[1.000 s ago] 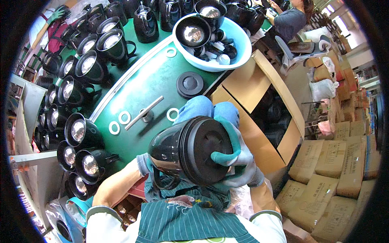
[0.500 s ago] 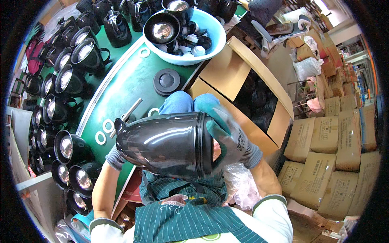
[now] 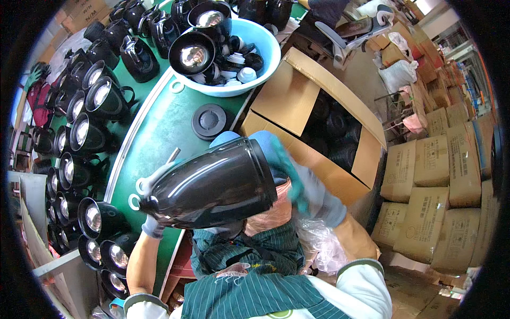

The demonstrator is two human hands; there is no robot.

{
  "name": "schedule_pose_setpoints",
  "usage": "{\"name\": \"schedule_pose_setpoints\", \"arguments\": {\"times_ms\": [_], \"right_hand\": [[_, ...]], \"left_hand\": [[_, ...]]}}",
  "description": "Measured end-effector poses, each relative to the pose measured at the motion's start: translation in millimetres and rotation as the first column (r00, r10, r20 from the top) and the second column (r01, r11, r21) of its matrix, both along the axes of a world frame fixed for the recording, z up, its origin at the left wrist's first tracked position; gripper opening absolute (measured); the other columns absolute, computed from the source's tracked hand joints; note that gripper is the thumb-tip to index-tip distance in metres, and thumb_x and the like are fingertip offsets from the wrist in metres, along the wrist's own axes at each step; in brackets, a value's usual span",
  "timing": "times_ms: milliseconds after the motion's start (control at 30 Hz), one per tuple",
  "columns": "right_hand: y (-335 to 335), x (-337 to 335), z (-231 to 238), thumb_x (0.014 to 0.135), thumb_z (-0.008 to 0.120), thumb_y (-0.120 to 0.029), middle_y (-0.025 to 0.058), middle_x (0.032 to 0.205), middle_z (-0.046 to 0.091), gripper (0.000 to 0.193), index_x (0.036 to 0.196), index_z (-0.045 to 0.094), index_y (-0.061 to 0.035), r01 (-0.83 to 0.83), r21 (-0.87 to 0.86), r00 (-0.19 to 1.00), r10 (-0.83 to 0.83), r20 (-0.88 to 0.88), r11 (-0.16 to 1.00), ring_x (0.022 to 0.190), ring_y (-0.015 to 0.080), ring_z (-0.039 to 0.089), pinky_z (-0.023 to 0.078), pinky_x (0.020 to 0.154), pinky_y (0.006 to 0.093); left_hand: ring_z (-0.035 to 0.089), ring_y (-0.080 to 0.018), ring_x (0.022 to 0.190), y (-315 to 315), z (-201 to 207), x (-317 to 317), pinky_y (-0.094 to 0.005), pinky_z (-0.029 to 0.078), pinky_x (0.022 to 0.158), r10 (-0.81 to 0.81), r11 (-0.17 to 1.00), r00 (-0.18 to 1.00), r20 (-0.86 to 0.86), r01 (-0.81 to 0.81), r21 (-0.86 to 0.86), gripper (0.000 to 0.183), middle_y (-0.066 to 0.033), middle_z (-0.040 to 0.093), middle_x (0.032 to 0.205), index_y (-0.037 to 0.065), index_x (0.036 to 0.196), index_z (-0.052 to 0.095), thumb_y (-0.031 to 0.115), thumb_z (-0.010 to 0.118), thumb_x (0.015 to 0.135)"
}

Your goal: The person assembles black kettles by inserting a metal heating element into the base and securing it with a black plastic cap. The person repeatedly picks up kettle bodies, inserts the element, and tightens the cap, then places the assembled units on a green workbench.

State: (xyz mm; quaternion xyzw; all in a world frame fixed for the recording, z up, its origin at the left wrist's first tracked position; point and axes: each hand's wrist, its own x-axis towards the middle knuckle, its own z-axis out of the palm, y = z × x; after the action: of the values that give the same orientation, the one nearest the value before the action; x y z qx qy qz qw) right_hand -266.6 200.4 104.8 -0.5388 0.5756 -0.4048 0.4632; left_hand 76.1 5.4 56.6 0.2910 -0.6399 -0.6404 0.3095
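Note:
A glossy black jug body (image 3: 212, 186) lies on its side above my lap, its spout end to the left and its wide end to the right. My left hand (image 3: 159, 178), in a grey glove, grips it near the spout; the jug hides most of those fingers. Beside the wide end is my right hand (image 3: 308, 191), in a grey and teal glove. Its fingers look stretched out and apart, though motion blurs them. A round black disc-shaped part (image 3: 209, 121) lies on the green table beyond the jug.
Many black jugs with mirrored linings (image 3: 87, 133) crowd the table's left side. A light blue basin (image 3: 268, 64) holds small black and white parts. An open carton (image 3: 287, 101) of black parts stands to the right, with stacked cartons (image 3: 425, 223) farther right. White rings (image 3: 134, 202) lie by the spout.
My right hand has come away from the jug's wide end toward the right. The jug has tilted, its wide end up and its spout down. The view has shifted slightly.

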Motion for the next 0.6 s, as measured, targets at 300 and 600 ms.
{"name": "schedule_pose_setpoints", "arguments": {"times_ms": [300, 600], "right_hand": [[-33.8, 69.4, 3.2, 0.098, 0.066, -0.022, 0.0146, 0.138, 0.057, 0.051, 0.144, 0.050, -0.0065, 0.368, -0.300, 0.896, -0.422, -0.139, 0.880, 0.127, 0.0274, 0.058, 0.044, 0.112, 0.0409], [-25.7, 68.4, 2.7, 0.093, 0.073, -0.041, 0.0214, 0.144, 0.056, 0.075, 0.151, 0.041, -0.0060, 0.086, -0.666, 0.971, -0.214, -0.112, 0.741, 0.135, 0.0303, 0.055, 0.044, 0.113, 0.0439]], "left_hand": [[0.074, -0.0325, 0.103, 3.0, 47.8, 5.5, -0.0381, 0.062, 0.088, 0.232, 0.279, 0.939, 0.256, 0.188, -0.942, 0.035, -0.0129, 0.076, 0.113, 0.011, 0.114, 0.077, 0.021, 0.079, 0.081], [0.068, -0.0239, 0.111, 28.1, 29.3, -11.7, -0.0375, 0.057, 0.099, -0.089, 0.985, 0.919, -0.384, 0.139, 0.102, 0.043, -0.0140, 0.070, 0.127, -0.001, 0.133, 0.064, 0.011, 0.074, 0.092]]}}
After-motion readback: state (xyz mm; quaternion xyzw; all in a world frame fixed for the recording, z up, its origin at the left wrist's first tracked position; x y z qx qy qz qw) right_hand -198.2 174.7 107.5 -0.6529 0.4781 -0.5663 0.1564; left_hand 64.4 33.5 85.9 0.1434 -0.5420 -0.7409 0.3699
